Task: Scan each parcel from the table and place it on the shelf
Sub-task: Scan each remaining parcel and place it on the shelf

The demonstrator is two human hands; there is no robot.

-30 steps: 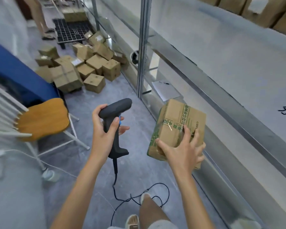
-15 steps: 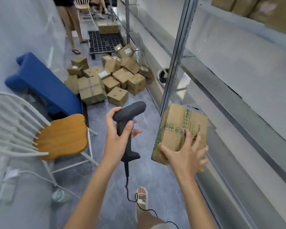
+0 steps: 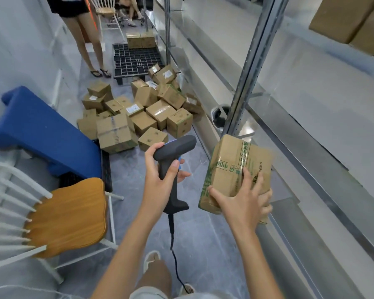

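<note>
Holding the parcel (image 3: 235, 167) just left of the shelf (image 3: 324, 160), right hand (image 3: 244, 203) clasps it; left hand (image 3: 160, 186) grips scanner (image 3: 173, 156).

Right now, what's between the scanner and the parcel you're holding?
Nothing solid: in the head view, only bare grey floor shows through the gap between the scanner in the left hand and the parcel in the right hand.

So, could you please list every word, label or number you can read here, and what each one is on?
"POST", seen upside down: green print on the parcel held by the right hand.
Green Chinese characters on the same parcel: too blurred to read reliably.
White labels on the floor boxes: too small to read.
Scanner in the left hand: no visible text.
</note>
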